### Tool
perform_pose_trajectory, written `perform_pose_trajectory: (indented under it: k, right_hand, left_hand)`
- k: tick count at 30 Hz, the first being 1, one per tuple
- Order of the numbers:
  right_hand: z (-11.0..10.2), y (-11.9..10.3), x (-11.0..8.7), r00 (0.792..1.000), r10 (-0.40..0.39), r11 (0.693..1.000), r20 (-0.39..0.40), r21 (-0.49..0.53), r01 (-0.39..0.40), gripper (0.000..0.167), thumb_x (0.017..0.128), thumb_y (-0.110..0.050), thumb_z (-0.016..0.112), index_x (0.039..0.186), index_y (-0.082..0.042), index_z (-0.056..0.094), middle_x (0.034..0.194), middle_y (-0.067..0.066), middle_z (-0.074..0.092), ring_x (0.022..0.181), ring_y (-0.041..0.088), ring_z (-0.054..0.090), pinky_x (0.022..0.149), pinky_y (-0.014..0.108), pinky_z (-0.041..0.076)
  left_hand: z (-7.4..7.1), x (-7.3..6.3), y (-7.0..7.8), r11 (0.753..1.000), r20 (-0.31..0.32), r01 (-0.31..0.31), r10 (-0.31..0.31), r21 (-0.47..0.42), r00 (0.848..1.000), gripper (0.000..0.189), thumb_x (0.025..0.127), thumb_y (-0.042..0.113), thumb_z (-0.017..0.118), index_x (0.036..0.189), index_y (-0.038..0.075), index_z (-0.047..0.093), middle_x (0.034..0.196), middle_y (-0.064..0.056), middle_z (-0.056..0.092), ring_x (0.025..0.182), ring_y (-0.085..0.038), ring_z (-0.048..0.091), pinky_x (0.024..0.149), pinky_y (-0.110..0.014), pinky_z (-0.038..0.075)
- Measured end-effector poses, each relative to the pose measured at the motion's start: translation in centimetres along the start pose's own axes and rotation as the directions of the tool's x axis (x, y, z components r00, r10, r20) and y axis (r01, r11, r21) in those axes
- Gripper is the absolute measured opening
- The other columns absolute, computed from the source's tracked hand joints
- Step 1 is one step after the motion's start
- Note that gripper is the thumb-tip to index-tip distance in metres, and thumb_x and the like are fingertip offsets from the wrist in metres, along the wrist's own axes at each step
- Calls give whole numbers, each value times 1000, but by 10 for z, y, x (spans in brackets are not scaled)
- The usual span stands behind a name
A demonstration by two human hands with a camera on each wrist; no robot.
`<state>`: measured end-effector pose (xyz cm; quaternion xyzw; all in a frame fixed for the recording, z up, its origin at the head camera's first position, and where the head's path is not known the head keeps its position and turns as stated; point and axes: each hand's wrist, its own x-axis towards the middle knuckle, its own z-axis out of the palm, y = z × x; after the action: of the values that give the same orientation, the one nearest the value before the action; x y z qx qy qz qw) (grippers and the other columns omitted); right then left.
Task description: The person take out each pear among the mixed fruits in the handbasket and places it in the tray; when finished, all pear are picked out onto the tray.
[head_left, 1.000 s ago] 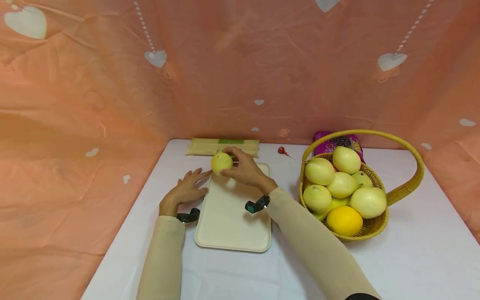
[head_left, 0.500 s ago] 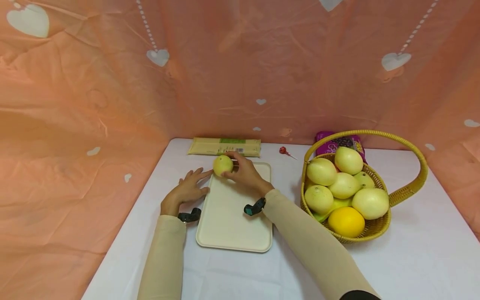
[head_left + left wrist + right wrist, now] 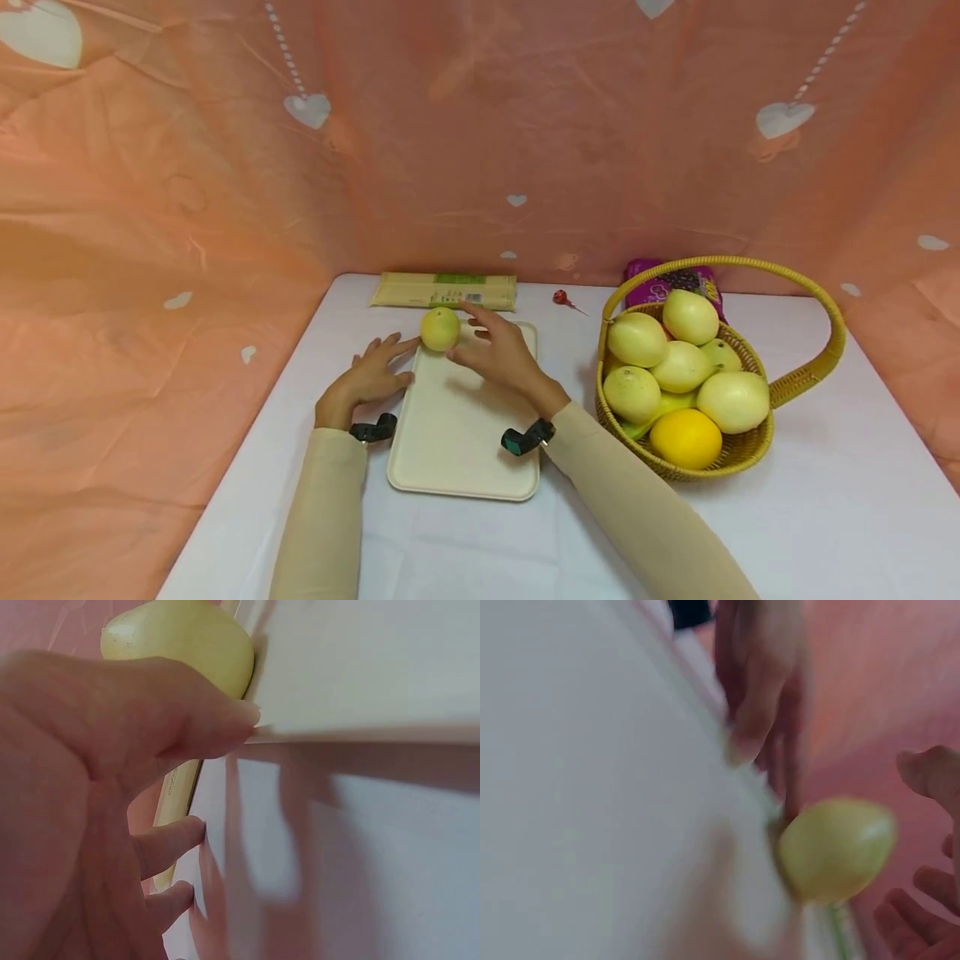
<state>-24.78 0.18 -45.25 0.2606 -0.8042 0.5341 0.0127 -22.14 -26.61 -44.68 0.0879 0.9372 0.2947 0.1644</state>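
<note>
A pale yellow-green fruit (image 3: 440, 330), rounded with a slightly pointed end, sits at the far left corner of the cream tray (image 3: 463, 450). My left hand (image 3: 369, 379) lies at the tray's left edge with its fingers spread. Its index fingertip reaches the fruit's side, and the thumb (image 3: 217, 724) rests at the tray rim in the left wrist view. To the right of the fruit, my right hand (image 3: 501, 354) hovers over the tray, fingers parted and holding nothing. A gap shows between its fingers and the fruit (image 3: 836, 851) in the right wrist view.
On the right stands a wicker basket (image 3: 759, 462) with a tall handle, full of pale fruits and one deeper yellow fruit (image 3: 686, 439). Behind it is a purple packet (image 3: 647, 287). A flat beige packet (image 3: 408, 290) and a red lollipop (image 3: 561, 297) lie along the back.
My right hand has let go of the fruit and drawn back a little to the right, its fingers opening. The fruit stays at the tray's corner; my left hand keeps its place.
</note>
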Motion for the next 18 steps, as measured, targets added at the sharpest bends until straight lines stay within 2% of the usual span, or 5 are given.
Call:
perform_pose_trajectory:
  k: [4, 7, 10, 14, 18]
  right_hand:
    - [-13, -22, -25, 997, -67, 998, 42, 22, 66, 82, 89, -19, 92, 161, -8, 54, 162, 12, 58, 143, 37, 62, 118, 43, 54]
    - [-27, -36, -47, 987, -138, 990, 84, -24, 141, 82, 87, -21, 95, 159, -9, 57, 160, 10, 62, 139, 30, 65, 118, 42, 54]
    - [-46, -47, -70, 976, -177, 981, 128, -62, 186, 83, 85, -23, 96, 158, -14, 59, 158, 8, 64, 137, 26, 67, 117, 42, 55]
    - [-77, -55, -101, 968, -199, 975, 154, -67, 211, 82, 85, -22, 96, 158, -16, 59, 158, 7, 63, 137, 28, 68, 117, 43, 54]
    - [-112, -58, -132, 969, -204, 973, 140, -79, 216, 82, 84, -16, 97, 157, -21, 60, 158, 0, 64, 138, 22, 67, 119, 31, 51]
  left_hand:
    - [0, 1, 1, 1000, 5, 24, -24, -16, 1000, 73, 104, 23, 64, 172, 16, 38, 181, -28, 13, 166, -59, -2, 126, -83, -5]
    - [0, 1, 1, 999, 5, 30, -30, -14, 1000, 73, 103, 22, 64, 172, 16, 38, 182, -28, 14, 167, -58, -1, 126, -83, -5]
    - [0, 1, 1, 1000, 0, 19, -19, -11, 1000, 73, 103, 22, 62, 172, 15, 38, 181, -28, 15, 167, -58, -1, 126, -83, -4]
    - [1, 1, 0, 1000, -2, 4, -4, -4, 1000, 73, 103, 21, 61, 172, 14, 38, 181, -28, 15, 166, -59, 0, 126, -84, -4]
    - [1, 0, -1, 1000, 1, 1, -1, -2, 1000, 73, 103, 22, 62, 172, 14, 38, 181, -29, 15, 166, -60, 0, 125, -84, -4]
